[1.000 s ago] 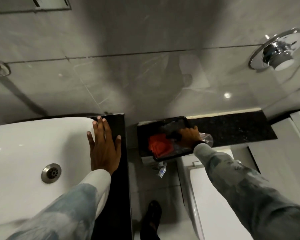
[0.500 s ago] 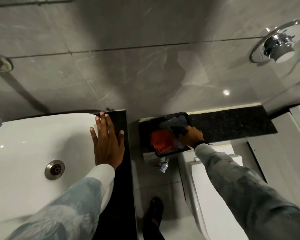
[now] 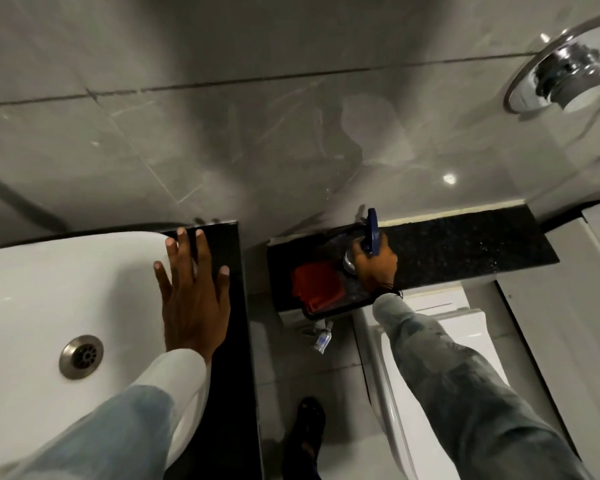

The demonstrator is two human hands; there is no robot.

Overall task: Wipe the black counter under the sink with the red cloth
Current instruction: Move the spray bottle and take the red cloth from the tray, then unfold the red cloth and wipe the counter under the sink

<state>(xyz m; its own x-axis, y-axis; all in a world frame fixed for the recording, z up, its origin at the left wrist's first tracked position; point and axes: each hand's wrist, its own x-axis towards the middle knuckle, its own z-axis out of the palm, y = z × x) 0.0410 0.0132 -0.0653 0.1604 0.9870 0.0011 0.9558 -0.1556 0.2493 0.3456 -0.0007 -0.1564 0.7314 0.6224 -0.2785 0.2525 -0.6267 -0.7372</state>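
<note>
Two hands are in the frame. The left hand [image 3: 194, 299], at centre left, lies flat with its five fingers spread, grasping nothing; the palm rests over the rim of the one white sink [image 3: 49, 289] and the fingertips reach onto the black counter [image 3: 234, 306], a glossy dark strip that runs down beside the basin. The sink is smooth and rounded, with one round metal drain [image 3: 81, 356] at lower left.

The right hand [image 3: 376, 265], right of centre, is clenched around one spray bottle [image 3: 368, 240]; its body looks clear and its trigger head is dark blue and stands up above the knuckles. The hand is over one black tray [image 3: 326, 308], rectangular with a low rim. In the left part of this tray lies the one red cloth [image 3: 317, 285], folded and a little creased, not touched by either hand. The tray sits on a black speckled ledge [image 3: 465, 247], which looks like polished stone, in the middle right of the frame.

Below the ledge is one white toilet [image 3: 430, 341], glossy. One small clear bottle [image 3: 323, 341] lies on the grey floor under the tray. The wall is of large grey glossy tiles, with one round chrome fitting [image 3: 565, 64] at upper right. Both sleeves are of pale, mottled cloth.
</note>
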